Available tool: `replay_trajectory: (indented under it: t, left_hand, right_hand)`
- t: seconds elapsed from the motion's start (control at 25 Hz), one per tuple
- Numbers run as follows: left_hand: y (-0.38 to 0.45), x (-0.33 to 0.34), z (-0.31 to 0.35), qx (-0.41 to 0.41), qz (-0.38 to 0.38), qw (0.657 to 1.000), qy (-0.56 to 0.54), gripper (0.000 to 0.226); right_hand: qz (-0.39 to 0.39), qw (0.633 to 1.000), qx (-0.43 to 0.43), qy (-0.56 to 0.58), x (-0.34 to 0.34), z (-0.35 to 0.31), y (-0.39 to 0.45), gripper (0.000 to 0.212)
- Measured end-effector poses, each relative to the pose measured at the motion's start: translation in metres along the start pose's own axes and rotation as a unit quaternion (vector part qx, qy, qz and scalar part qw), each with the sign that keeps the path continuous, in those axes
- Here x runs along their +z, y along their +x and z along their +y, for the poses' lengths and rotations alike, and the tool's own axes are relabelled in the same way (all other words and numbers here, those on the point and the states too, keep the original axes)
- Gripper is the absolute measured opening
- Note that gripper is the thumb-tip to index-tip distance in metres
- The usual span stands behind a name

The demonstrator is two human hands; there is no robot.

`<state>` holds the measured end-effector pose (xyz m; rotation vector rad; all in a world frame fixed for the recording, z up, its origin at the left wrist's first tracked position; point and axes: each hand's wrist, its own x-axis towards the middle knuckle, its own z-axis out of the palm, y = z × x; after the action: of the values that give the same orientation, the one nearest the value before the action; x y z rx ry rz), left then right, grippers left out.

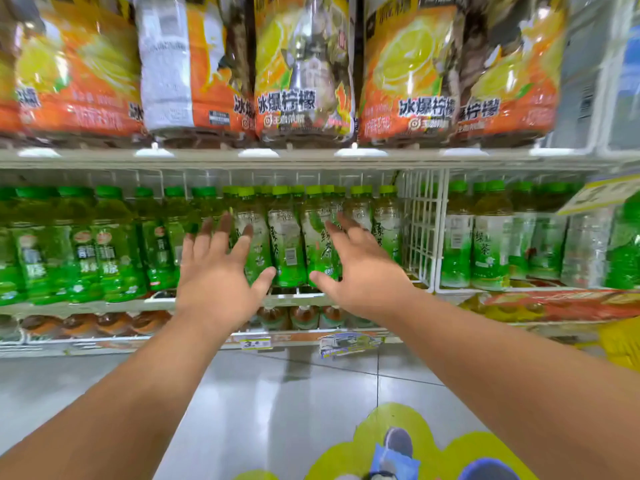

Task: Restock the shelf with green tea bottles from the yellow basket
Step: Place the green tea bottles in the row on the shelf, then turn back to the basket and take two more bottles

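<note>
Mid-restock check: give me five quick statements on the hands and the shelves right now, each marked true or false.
1. Both hands are open and hold no bottle. True: left hand, right hand.
2. The hands reach toward the green tea bottles on the middle shelf. True.
3. The shelf above holds blue cans. False: it holds large orange lemon-drink bottles.
4. A white wire divider stands right of the hands. True.
5. The right hand grips a bottle cap. False: its fingers are spread and hold nothing.
</note>
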<state>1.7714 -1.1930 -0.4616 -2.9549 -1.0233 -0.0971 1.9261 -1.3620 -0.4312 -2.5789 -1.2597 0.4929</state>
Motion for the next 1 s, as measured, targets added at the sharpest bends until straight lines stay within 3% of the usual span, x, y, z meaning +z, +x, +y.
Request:
replay_trajectory:
  t: [0.24, 0.48, 1.0]
  left_hand:
    - [-0.064, -0.095, -0.001, 0.051, -0.013, 0.999, 0.001, 0.081]
    - [-0.097, -0.202, 0.007, 0.024, -0.019, 0.999, -0.019, 0.085]
    - [-0.161, -0.395, 0.043, 0.086, 0.008, 0.995, -0.045, 0.081]
  right_hand:
    - [0.014, 0.998, -0.048, -0.034, -0.06, -0.033, -0.081, 0.089]
    - [0.022, 0.996, -0.065, -0.056, -0.157, -0.072, -0.14, 0.092]
    - [0.075, 0.992, -0.01, -0.096, -0.292, -0.126, -0.279, 0.086]
